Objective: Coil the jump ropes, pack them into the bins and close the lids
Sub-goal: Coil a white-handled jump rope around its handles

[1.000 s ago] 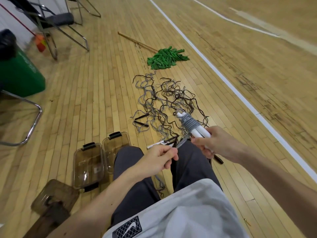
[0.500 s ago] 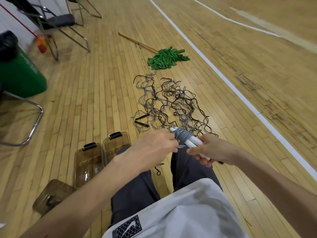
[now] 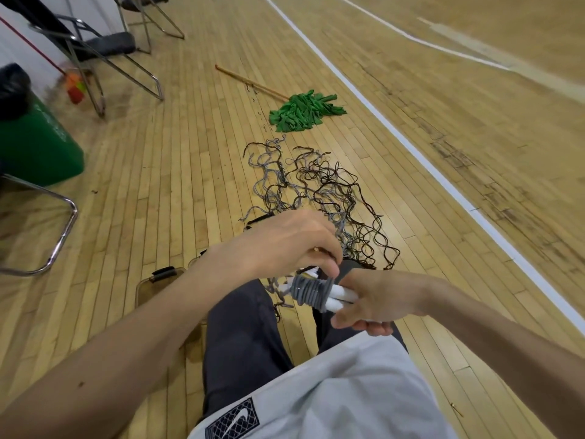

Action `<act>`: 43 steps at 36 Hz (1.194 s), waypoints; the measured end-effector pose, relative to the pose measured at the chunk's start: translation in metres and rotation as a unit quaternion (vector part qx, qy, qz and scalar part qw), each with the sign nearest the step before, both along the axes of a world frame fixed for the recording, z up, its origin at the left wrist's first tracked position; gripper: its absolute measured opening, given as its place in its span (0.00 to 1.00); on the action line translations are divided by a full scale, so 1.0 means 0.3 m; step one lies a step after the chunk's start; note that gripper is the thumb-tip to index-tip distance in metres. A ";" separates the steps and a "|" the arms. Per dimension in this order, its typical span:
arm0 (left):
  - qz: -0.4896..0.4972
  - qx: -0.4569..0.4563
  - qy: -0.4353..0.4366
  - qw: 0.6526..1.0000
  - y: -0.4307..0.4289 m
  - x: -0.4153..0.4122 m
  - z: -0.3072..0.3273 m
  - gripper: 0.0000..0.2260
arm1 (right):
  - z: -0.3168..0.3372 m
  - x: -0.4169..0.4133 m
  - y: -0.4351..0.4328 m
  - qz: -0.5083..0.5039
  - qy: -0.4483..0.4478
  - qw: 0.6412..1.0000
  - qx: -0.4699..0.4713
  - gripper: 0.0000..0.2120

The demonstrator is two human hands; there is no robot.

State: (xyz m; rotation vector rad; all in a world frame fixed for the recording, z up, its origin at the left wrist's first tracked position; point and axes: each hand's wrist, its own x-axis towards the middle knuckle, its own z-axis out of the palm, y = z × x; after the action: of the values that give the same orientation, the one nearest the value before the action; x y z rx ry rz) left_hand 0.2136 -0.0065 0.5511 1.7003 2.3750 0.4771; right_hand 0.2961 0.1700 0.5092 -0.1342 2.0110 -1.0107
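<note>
My right hand (image 3: 376, 299) grips the white handles (image 3: 340, 297) of a jump rope above my lap. Grey rope (image 3: 311, 293) is wound in tight turns round those handles. My left hand (image 3: 285, 245) hovers just over the coil with its fingers curled, pinching the rope at the coil's top. A tangle of grey and dark loose jump ropes (image 3: 316, 191) lies on the wooden floor beyond my knees. A clear brown bin (image 3: 152, 285) with a black latch sits on the floor to the left, mostly hidden by my left forearm.
A green mop (image 3: 304, 112) with a wooden stick lies farther out on the floor. Folding chairs (image 3: 95, 58) stand at the back left, a chair leg (image 3: 60, 236) at the left, and a green trash bin (image 3: 34, 144) beside it. A white court line (image 3: 443, 182) runs diagonally at the right.
My left hand rose from my lap, crossed over the bins and reached the coil. My right hand pulled the wrapped handles closer to my body and lower.
</note>
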 end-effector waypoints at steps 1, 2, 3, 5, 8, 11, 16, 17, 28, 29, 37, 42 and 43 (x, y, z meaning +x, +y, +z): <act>0.007 -0.004 -0.022 1.000 0.002 -0.003 -0.003 0.08 | 0.003 0.003 -0.001 0.008 0.005 1.000 0.003 0.10; 0.014 -0.009 -0.044 0.999 0.004 -0.005 -0.005 0.08 | 0.006 0.006 -0.002 0.015 0.011 1.000 0.005 0.10; 0.020 -0.014 -0.067 0.997 0.006 -0.005 -0.008 0.09 | 0.009 0.009 -0.004 0.022 0.017 1.000 0.007 0.10; 0.031 -0.022 -0.114 0.993 0.011 -0.008 -0.015 0.09 | 0.017 0.015 -0.008 0.036 0.028 0.999 0.011 0.11; 0.056 -0.022 -0.174 0.983 0.014 -0.014 -0.031 0.08 | 0.032 0.028 -0.014 0.056 0.033 0.998 -0.009 0.12; 0.081 0.010 -0.256 0.963 0.005 -0.022 -0.050 0.06 | 0.052 0.036 -0.013 0.059 0.036 0.997 -0.044 0.14; 0.105 0.056 -0.367 0.923 -0.015 -0.028 -0.079 0.07 | 0.073 0.043 -0.008 0.063 0.052 0.994 -0.067 0.14; 0.108 0.059 -0.380 0.917 -0.017 -0.026 -0.087 0.07 | 0.073 0.044 -0.008 0.063 0.059 0.994 -0.066 0.13; 0.145 0.064 -0.513 0.844 -0.064 -0.002 -0.163 0.17 | 0.072 0.045 -0.011 0.032 0.099 0.990 -0.099 0.13; 0.145 0.073 -0.513 0.843 -0.073 0.000 -0.180 0.16 | 0.070 0.044 -0.012 0.019 0.102 0.989 -0.106 0.14; 0.197 0.074 -0.417 0.884 -0.117 0.016 -0.176 0.08 | 0.051 0.024 -0.007 -0.109 0.096 0.973 -0.179 0.02; 0.252 0.165 -0.523 0.797 -0.090 0.035 -0.178 0.09 | 0.031 0.012 -0.018 -0.178 0.088 0.952 -0.233 0.07; 0.249 0.173 -0.530 0.792 -0.086 0.036 -0.183 0.10 | 0.024 0.008 -0.021 -0.200 0.082 0.947 -0.238 0.10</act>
State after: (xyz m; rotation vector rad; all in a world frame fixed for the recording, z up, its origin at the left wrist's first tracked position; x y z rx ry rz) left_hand 0.2244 -0.0323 0.4963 0.4777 1.8052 1.5277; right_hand 0.2985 0.1637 0.5163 -0.0681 1.9432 -1.7911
